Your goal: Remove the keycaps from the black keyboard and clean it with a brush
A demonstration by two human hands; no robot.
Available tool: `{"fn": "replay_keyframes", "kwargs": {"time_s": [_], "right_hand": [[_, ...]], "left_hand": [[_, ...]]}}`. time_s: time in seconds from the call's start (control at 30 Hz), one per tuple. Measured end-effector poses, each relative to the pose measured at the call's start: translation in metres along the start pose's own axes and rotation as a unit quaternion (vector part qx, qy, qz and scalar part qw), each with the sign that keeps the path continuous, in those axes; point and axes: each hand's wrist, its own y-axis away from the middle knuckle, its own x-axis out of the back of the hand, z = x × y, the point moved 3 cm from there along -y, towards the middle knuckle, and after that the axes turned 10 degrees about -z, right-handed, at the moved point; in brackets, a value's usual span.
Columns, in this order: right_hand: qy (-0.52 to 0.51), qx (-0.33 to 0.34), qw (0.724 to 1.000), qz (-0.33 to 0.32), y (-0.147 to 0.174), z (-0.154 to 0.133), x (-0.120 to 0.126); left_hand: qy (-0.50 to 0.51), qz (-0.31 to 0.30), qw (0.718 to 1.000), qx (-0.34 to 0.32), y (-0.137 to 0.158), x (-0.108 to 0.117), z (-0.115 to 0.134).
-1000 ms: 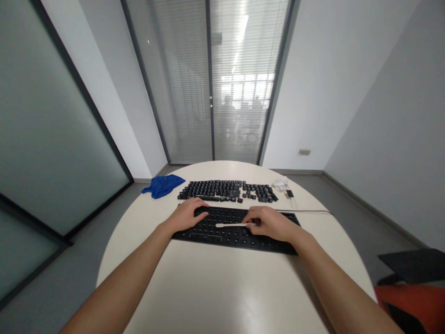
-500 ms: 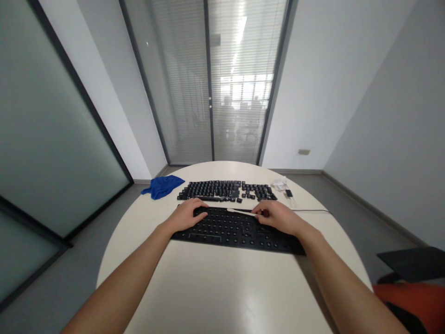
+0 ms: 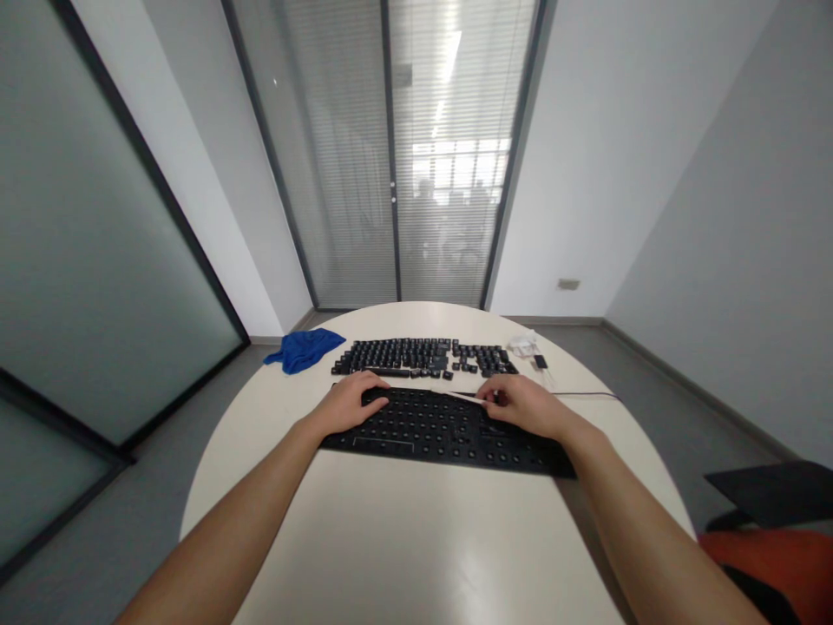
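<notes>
A black keyboard (image 3: 416, 425) with its keycaps off lies in front of me, its bare key posts showing. My left hand (image 3: 348, 404) rests on its far left corner, thumb apart and fingers stretched along the back edge. Between the thumb and fingers of my right hand (image 3: 514, 404) is a thin white cotton swab (image 3: 463, 397), its tip pointing left over the keyboard's back edge. Part of the keyboard's right end is hidden by my right hand and wrist. Just behind the keyboard, loose black keycaps (image 3: 403, 354) are laid out in rows.
A crumpled blue cloth (image 3: 304, 349) lies at the back left of the round white table (image 3: 403, 529). White tissue (image 3: 522, 343) and a small black piece (image 3: 540, 361) are at the back right. A black cable (image 3: 586, 394) runs rightward. An orange-seated chair (image 3: 768, 564) stands right.
My right hand and the swab have shifted slightly to the right along the keyboard's back edge. My left hand stays in the same place.
</notes>
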Motion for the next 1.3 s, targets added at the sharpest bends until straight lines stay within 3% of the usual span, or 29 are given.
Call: {"fn": "replay_keyframes", "kwargs": {"time_s": [0.9,1.3], "right_hand": [[0.005,0.1,0.992,-0.072,-0.002,-0.054,-0.015],[0.007,0.178,0.981,-0.08,-0.003,-0.084,-0.028]], "left_hand": [[-0.002,0.007,1.0,-0.002,0.0,0.002,0.003],[-0.005,0.006,1.0,0.005,-0.001,0.002,0.003]]}}
